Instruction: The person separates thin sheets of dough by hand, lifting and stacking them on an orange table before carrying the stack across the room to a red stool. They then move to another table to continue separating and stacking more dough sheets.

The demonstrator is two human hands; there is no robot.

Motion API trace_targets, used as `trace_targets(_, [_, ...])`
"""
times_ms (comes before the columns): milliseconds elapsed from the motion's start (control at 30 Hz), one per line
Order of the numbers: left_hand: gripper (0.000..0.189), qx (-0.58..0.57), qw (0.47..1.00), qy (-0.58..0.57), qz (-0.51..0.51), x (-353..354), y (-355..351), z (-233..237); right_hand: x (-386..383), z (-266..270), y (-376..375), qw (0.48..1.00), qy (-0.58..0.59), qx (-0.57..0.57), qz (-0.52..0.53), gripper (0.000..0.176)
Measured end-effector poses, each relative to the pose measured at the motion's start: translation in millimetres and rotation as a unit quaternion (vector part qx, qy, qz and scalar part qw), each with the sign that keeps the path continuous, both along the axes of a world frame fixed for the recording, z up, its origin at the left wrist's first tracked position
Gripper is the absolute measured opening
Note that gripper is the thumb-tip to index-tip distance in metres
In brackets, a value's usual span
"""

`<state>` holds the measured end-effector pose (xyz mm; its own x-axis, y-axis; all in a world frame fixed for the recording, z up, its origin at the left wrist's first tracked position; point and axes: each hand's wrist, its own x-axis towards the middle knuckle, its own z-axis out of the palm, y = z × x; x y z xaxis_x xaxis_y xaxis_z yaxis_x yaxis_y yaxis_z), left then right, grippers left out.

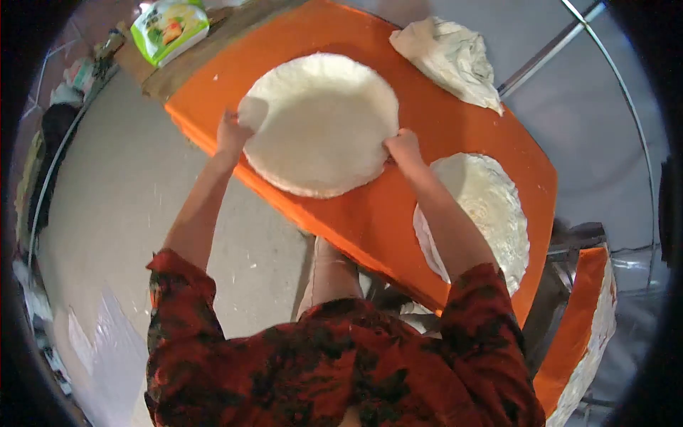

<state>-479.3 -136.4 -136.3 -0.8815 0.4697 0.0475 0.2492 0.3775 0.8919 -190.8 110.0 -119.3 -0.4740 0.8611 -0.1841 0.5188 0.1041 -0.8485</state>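
A large round white shallow tray [320, 135] with a raised, uneven rim is on the orange tabletop [356, 235], near its front edge. My left hand [232, 134] grips the rim at the left, fingers closed around it. On the opposite side my right hand [403, 147] pinches the rim in the same way. A second round white piece [491, 203], with a crinkled edge and a shinier surface, lies to the right, partly hidden beneath my right forearm.
A crumpled off-white cloth [452, 60] lies at the table's back right. A green and white printed package [171, 30] stands on a wooden board [231, 32] at the back left. At lower right is another orange surface [578, 320] with a whitish edge.
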Motion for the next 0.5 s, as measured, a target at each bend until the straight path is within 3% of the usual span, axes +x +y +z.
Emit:
trace_targets(67, [0.059, -0.105, 0.966, 0.225, 0.075, 20, 3, 5, 0, -3, 0, 0.982, -0.125, 0.142, -0.005, 0.041])
trace_targets(100, [0.064, -0.169, 0.943, 0.276, 0.072, 39, 3, 31, 3, 16, -18, 0.960, -0.167, 0.221, -0.030, 0.048])
trace_targets(200, [0.071, -0.097, 0.913, 0.388, -0.074, 43, 32, 41, 10, 24, -27, 0.906, -0.073, 0.413, 0.052, 0.054])
trace_targets(267, [0.071, -0.133, 0.871, 0.441, -0.170, 59, 71, 51, 3, -6, -42, 0.816, -0.020, 0.573, 0.080, 0.061])
trace_targets(333, [0.072, -0.193, 0.841, 0.451, -0.230, 74, 120, 62, 1, 7, -82, 0.812, -0.054, 0.555, 0.175, 0.063])
trace_targets(400, [0.073, -0.279, 0.823, 0.418, -0.264, 89, 170, 65, -1, 2, -107, 0.821, -0.018, 0.531, 0.207, 0.059])
trace_targets(500, [0.077, -0.337, 0.829, 0.374, -0.242, 76, 228, 35, 2, -11, -127, 0.843, -0.045, 0.458, 0.277, 0.065])
